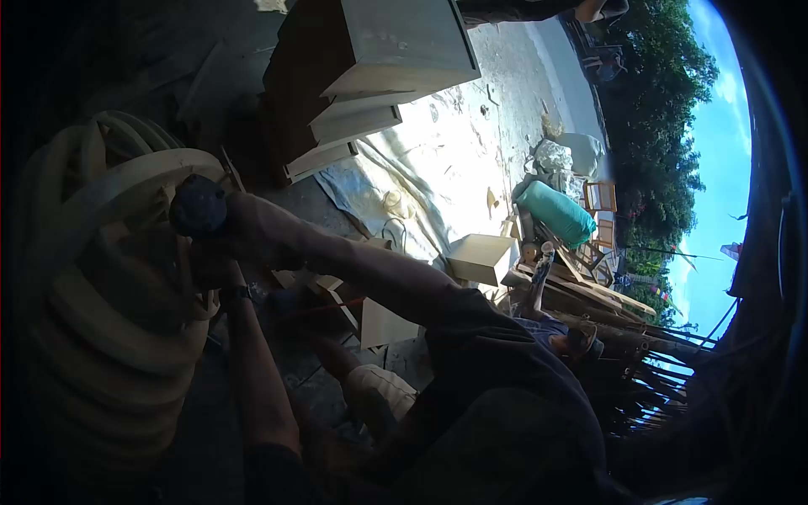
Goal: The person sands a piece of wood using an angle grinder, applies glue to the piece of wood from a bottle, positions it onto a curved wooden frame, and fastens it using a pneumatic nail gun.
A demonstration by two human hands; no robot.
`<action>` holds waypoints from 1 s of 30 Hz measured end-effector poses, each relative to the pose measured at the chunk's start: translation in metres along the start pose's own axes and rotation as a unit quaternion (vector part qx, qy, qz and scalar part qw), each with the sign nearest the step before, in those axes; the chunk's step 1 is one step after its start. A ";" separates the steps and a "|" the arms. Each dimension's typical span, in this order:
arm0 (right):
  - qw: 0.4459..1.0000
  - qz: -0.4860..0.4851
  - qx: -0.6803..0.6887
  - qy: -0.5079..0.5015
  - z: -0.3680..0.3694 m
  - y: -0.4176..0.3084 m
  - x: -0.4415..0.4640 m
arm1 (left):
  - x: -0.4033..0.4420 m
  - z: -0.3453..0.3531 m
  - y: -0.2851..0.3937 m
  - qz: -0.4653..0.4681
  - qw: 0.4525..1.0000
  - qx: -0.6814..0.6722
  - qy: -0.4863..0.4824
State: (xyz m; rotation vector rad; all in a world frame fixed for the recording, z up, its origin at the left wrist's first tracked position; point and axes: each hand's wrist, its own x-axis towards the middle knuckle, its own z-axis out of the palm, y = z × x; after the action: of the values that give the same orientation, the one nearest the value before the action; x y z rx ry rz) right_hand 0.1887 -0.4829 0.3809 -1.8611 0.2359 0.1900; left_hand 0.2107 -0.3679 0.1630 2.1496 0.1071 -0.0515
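My right hand [248, 225] reaches in from the right and is wrapped round a dark, round-ended tool [199, 206], whose far parts are in shadow. Just below it, my left hand [217, 271] is closed, with a band at its wrist; the thing in its fingers is too dark to make out. The tool is against or very near a pale curved wooden piece [126, 189]. More thick curved wooden pieces [109, 332] are stacked below and to the left.
A pale cabinet [404, 42] stands on its side near the top. Beyond lie a sheet [387, 185], a box [484, 258], a green sack [555, 212], chairs [600, 197] and timber [581, 295]. A person in a cap [593, 347] is at the right; another person's arm [518, 8] shows at the top.
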 end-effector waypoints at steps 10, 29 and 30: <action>0.999 -0.016 -0.020 0.048 0.006 0.011 0.000 | 0.001 -0.006 0.001 0.019 1.000 0.006 -0.006; 0.999 0.005 -0.032 -0.004 0.001 -0.001 0.001 | 0.003 -0.012 0.000 0.021 1.000 0.012 -0.015; 0.999 0.000 -0.033 0.012 0.003 0.001 0.001 | 0.002 -0.012 0.000 0.022 1.000 0.011 -0.014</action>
State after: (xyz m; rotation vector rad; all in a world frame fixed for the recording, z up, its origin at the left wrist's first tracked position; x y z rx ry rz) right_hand 0.1900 -0.4802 0.3791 -1.9307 0.2475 0.1776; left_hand 0.2129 -0.3577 0.1697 2.1725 0.0442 -0.0573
